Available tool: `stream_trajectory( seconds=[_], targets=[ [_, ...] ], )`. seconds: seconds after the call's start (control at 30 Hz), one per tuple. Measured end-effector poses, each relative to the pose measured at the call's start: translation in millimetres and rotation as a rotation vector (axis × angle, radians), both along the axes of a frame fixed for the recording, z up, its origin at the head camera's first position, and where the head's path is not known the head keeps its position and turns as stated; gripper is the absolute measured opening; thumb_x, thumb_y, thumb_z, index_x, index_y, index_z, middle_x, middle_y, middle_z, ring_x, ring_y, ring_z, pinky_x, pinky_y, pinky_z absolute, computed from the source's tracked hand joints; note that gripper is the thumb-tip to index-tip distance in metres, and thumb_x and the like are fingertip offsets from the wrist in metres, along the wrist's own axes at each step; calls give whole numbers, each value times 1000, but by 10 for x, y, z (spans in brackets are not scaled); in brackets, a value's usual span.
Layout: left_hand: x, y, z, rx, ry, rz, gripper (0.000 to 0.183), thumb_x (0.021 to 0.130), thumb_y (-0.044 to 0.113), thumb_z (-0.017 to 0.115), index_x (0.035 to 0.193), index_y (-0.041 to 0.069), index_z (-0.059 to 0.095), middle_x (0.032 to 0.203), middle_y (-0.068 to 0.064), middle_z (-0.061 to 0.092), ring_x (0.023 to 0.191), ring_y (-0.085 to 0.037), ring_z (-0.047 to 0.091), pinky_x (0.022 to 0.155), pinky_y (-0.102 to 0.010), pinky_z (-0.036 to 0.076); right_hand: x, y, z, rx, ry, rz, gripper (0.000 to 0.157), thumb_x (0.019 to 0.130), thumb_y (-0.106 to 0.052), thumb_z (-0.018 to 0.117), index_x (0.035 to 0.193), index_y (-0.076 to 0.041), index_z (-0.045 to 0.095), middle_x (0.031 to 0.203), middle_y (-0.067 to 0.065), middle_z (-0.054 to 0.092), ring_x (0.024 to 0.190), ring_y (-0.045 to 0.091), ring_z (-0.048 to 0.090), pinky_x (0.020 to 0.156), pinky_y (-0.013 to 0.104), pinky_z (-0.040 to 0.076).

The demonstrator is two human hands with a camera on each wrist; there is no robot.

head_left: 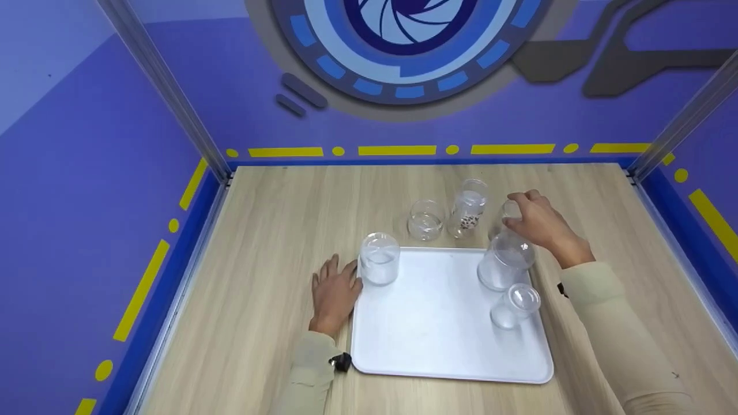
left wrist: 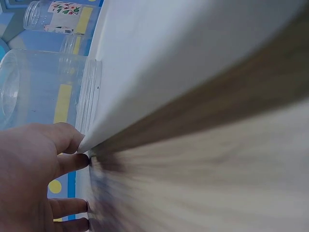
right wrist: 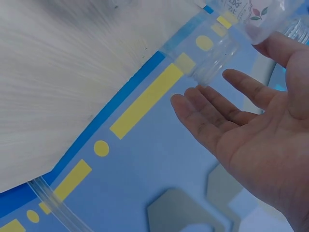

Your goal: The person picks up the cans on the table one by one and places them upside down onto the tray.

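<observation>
The place looks like a staged demonstration booth, as 3 blue-purple wall panels [head_left: 86, 202], printed with yellow dashes [head_left: 397, 150] and a big mechanical-looking ring [head_left: 406, 52] and joined by 2 metal corner posts [head_left: 167, 86], enclose a wood-grain tabletop [head_left: 277, 230].

Look at the left wrist view: a clear jar [left wrist: 41, 20] sports a floral label [left wrist: 65, 8], its dark print too small to read! And in the right wrist view, a transparent container [right wrist: 276, 23] carries lettering [right wrist: 237, 6] beside a leafy motif [right wrist: 259, 13], illegible too!
</observation>
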State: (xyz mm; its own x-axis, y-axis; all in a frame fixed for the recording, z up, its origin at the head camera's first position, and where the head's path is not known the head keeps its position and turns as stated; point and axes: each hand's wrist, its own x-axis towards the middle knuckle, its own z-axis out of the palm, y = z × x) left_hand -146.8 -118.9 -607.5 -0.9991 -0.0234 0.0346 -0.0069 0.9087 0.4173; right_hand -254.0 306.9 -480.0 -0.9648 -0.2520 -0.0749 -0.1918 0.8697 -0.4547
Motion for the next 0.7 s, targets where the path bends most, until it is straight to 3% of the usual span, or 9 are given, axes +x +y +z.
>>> stream_trajectory(
  seconds=[0.7],
  targets=[
    [-1, 0, -9, -13, 4, 3, 47, 105, 37, 63, 148, 17, 65, 163, -22, 42, 151, -43, 36, 119, -69, 27, -103, 6, -123, -28, 40, 32, 54, 100, -7, 66, 146, 15, 47, 138, 44, 46, 128, 61, 48, 107, 71, 40]
  ],
)
